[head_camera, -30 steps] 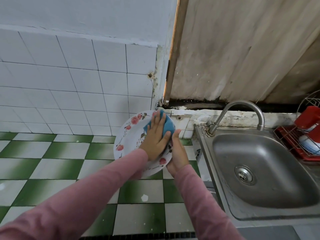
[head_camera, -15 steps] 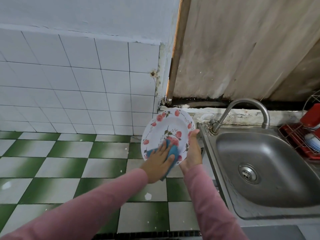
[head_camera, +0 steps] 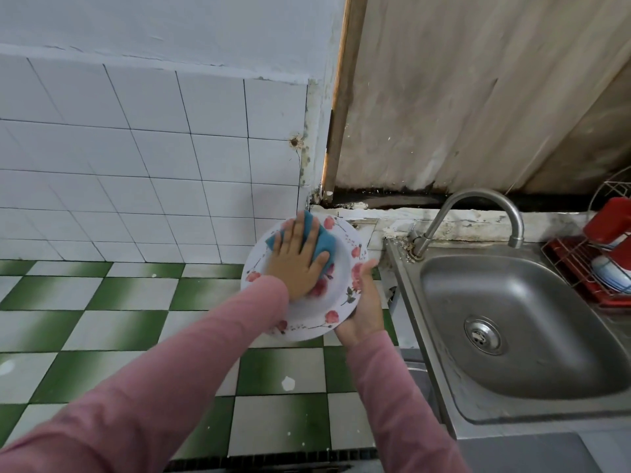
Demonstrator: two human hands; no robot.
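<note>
Blue sponge (head_camera: pixel 322 242) flat on floral plate (head_camera: pixel 336 295), left hand (head_camera: pixel 297 264) pressing it, fingers straight and spread. Right hand (head_camera: pixel 365 308) cradles the plate's right rim from below, fingers curled round it. Plate tilted, held in the air above checkered floor (head_camera: pixel 119 302), just left of steel sink (head_camera: pixel 512 319).

Green-and-white checkered floor (head_camera: pixel 112 331), white specks (head_camera: pixel 288 383) on it, steel sink counter (head_camera: pixel 478 409), red dish rack (head_camera: pixel 573 268) on it

No writing, label or number is legible on anything here
</note>
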